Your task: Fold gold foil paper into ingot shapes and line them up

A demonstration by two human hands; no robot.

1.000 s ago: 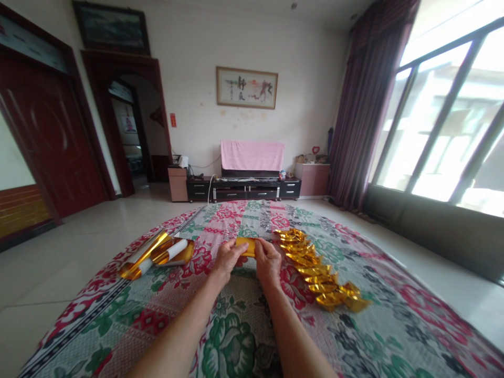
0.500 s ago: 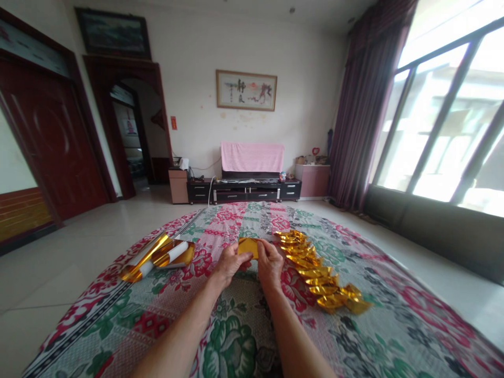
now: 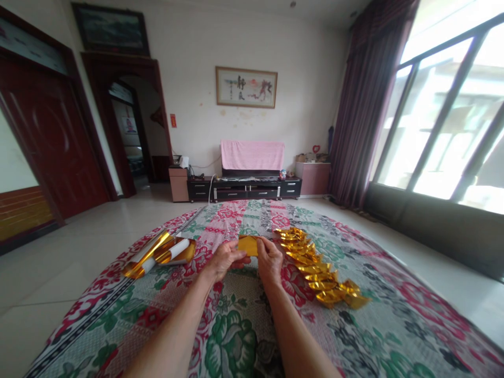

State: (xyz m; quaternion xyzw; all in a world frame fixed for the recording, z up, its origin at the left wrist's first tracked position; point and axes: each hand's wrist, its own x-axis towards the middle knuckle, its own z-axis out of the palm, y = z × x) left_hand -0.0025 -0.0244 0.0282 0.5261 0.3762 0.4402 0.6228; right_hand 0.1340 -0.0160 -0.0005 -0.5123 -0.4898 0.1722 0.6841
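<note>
A small folded piece of gold foil paper [image 3: 248, 246] is held up between my two hands, above the patterned cloth. My left hand [image 3: 227, 259] pinches its left edge, thumb in front and fingers behind. At the right edge, my right hand [image 3: 270, 259] grips the paper between thumb and fingers. To the right of my hands lies a row of several folded gold foil ingots [image 3: 311, 257], overlapping one another. Sheets of gold foil paper [image 3: 183, 252], partly curled with white undersides showing, lie on the left.
A floral cloth [image 3: 232, 336] covers the round surface before me. Beyond it stands a low black TV cabinet [image 3: 246, 191] with a pink towel [image 3: 252, 155] draped above. A purple curtain [image 3: 354, 115] and windows are on the right, a dark red door [image 3: 55, 136] on the left.
The fingers of my left hand have shifted a little on the gold paper, whose top corners now look squarer. My right hand keeps its grip. The view has tilted slightly.
</note>
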